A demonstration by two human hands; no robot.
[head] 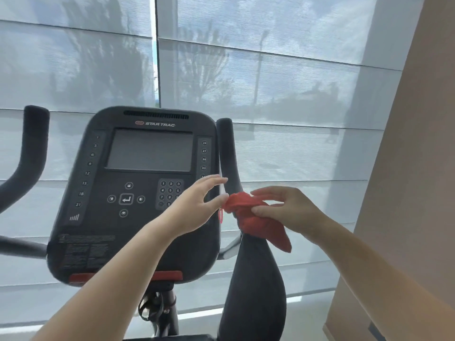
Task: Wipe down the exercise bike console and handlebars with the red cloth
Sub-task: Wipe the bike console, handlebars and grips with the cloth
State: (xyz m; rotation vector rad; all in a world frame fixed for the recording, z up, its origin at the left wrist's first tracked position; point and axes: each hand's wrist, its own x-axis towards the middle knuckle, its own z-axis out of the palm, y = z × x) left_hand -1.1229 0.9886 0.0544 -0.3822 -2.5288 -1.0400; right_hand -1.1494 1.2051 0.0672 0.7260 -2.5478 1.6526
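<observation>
Looking down through the head camera, I see the crumpled red fabric cloth [248, 217] bunched around the bend of the black padded right handlebar [227, 153]. My right hand [288, 207] pinches it between thumb and curled fingers. My left hand [194, 205] has straight, relaxed fingers, tips just touching the cloth's edge. I judge the job barely begun: the dark plastic console [138, 193] and black padded left handlebar [32, 148] seemingly await wiping.
</observation>
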